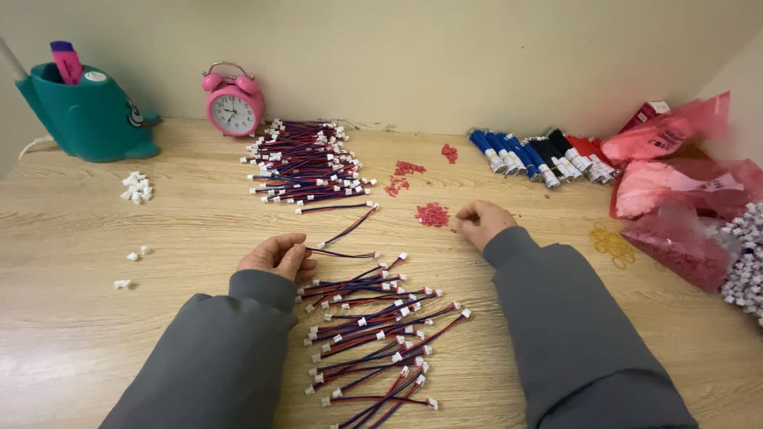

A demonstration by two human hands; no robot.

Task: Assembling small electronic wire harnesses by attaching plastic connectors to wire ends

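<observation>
Head view: left hand [276,256] pinches a thin red-blue wire lead [350,254]; right hand [481,222], fingers curled, touches red plastic bits [432,214].

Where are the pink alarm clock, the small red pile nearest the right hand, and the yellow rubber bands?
pink alarm clock [234,108], head view, on its dial.
small red pile [432,214], head view, on its middle.
yellow rubber bands [612,243], head view, on the loops.

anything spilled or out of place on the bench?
Small red pieces lie scattered loose in several patches near the right hand. A few white connectors sit stray at the left, away from the wire bundles.
</observation>
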